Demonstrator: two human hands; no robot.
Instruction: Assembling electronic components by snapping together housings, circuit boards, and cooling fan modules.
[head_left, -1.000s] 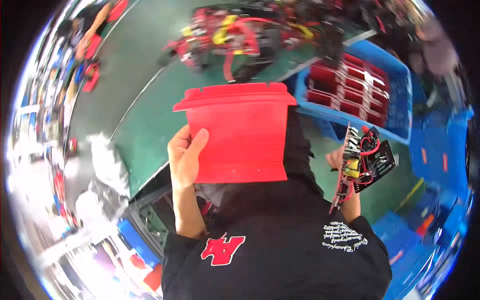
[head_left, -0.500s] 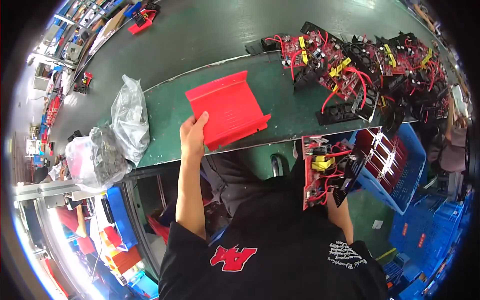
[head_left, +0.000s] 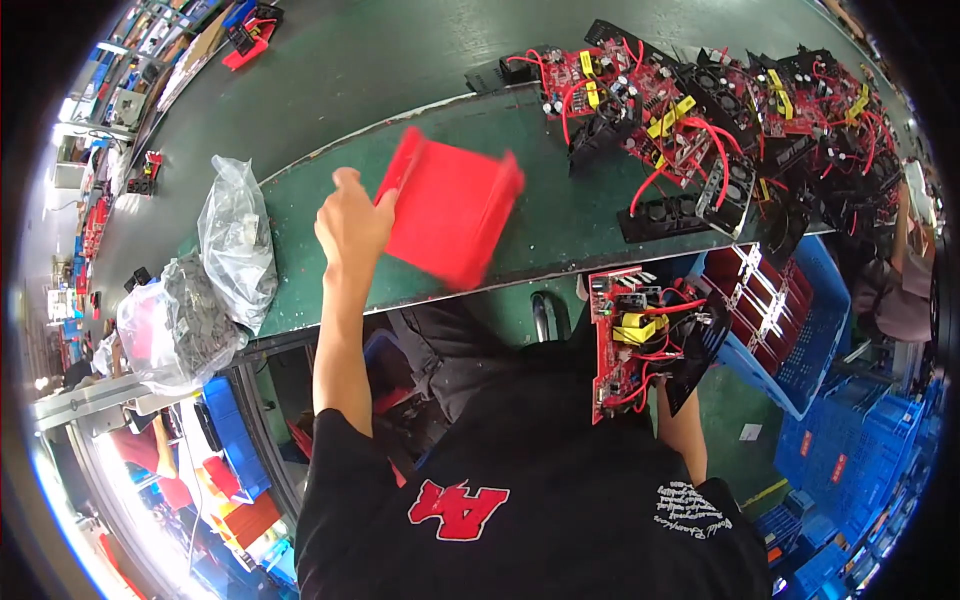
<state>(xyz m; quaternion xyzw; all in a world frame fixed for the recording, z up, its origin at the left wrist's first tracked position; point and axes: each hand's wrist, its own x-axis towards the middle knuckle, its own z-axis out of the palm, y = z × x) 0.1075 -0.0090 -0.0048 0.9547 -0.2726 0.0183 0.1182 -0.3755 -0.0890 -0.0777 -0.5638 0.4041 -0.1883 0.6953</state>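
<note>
The left hand [head_left: 352, 222] grips the left edge of a red tray [head_left: 450, 215], holding it tilted and blurred over the green bench [head_left: 330, 205]. The right hand is hidden behind a red circuit board [head_left: 640, 340] held upright below the bench edge; its grip cannot be seen. 2 clear bags [head_left: 200, 290] lie at the bench's left. More boards [head_left: 720, 120] crowd its right end. A blue crate [head_left: 810, 330] stands lower right.
</note>
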